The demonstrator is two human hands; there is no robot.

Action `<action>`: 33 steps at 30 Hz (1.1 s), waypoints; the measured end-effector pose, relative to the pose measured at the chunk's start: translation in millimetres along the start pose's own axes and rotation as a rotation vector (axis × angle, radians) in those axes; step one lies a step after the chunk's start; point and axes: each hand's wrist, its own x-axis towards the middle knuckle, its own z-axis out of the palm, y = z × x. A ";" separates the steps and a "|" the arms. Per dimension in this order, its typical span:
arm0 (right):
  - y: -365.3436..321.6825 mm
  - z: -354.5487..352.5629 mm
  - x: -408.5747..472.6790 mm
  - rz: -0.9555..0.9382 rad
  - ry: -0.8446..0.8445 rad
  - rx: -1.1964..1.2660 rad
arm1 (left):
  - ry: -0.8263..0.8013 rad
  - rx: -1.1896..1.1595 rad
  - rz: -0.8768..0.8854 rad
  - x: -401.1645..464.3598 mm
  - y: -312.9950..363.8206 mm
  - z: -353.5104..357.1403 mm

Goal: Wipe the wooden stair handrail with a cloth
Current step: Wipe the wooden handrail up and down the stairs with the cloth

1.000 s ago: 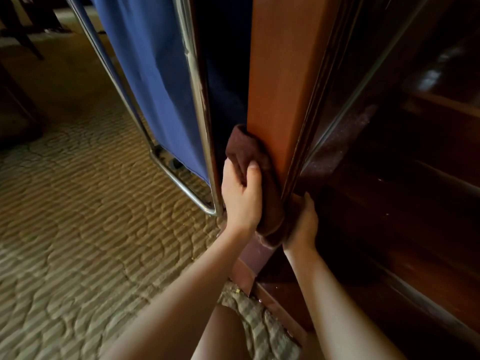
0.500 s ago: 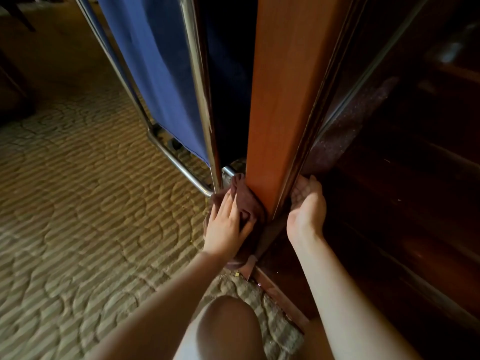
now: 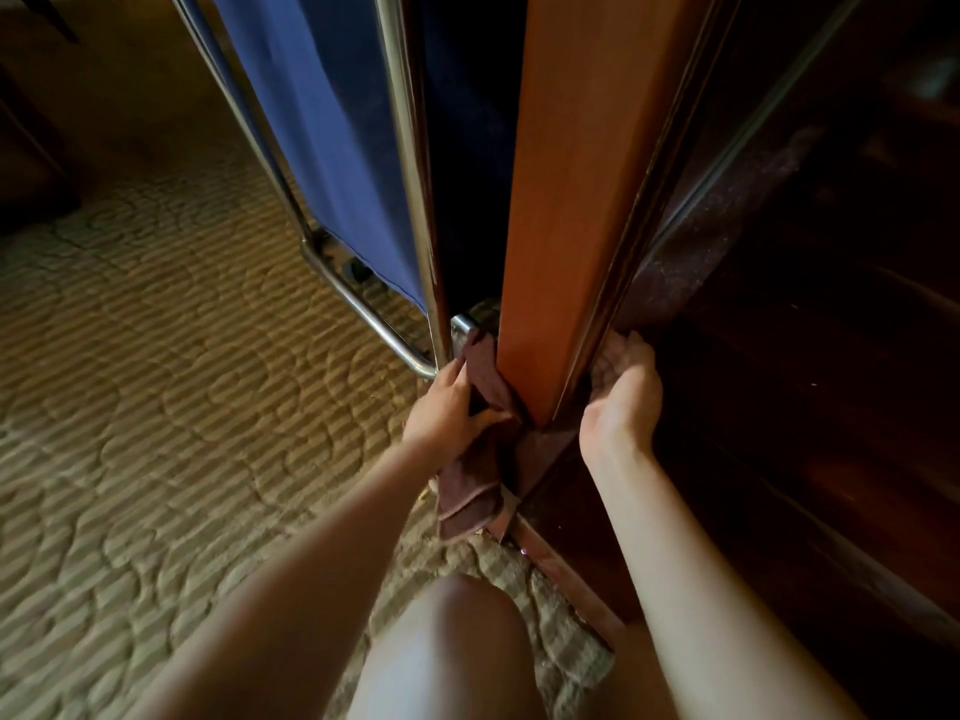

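At six o'clock on the post [image 3: 566, 200], your left hand [image 3: 447, 407] pinches the cloth [image 3: 480, 475] against wood running toward twelve, right hand [image 3: 621, 402] cupped bare opposite.

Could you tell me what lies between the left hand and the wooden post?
The brown cloth, pressed by the left hand against the wooden post, in the head view.
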 end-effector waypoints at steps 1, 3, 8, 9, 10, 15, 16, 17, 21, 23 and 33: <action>-0.4 0.5 -0.3 0.004 0.005 0.002 | 0.089 0.026 0.050 -6.6 1.3 8.7; 0.1 0.2 0.7 0.010 0.013 0.008 | 0.166 -0.005 0.102 -17.3 0.1 20.4; 3.4 -0.8 4.6 0.013 0.011 0.026 | 0.154 -1.100 -0.366 -8.2 39.3 -21.6; 2.8 -0.1 5.2 0.035 -0.002 0.031 | 0.157 -1.135 -0.376 -1.3 52.9 -31.1; 2.6 -0.2 6.9 0.068 -0.022 0.029 | 0.178 -1.149 -0.373 4.0 65.5 -39.0; -16.5 2.2 7.7 0.124 -0.052 -0.047 | 0.245 -1.260 -0.281 15.7 109.5 -93.5; -21.5 4.1 8.7 0.103 -0.042 -0.060 | 0.252 -1.265 -0.233 17.8 113.6 -101.5; -26.8 7.1 8.5 0.091 -0.043 -0.057 | 0.273 -1.270 -0.204 19.4 115.8 -105.2; -41.9 20.9 9.2 0.084 -0.069 0.014 | 0.289 -1.254 -0.213 9.6 111.5 -90.5; -44.7 23.3 6.0 0.062 -0.043 0.029 | 0.236 -1.172 -0.311 1.5 100.8 -73.0; -73.1 48.7 -12.0 0.054 -0.077 0.067 | 0.116 -1.347 -0.316 3.7 136.1 -132.7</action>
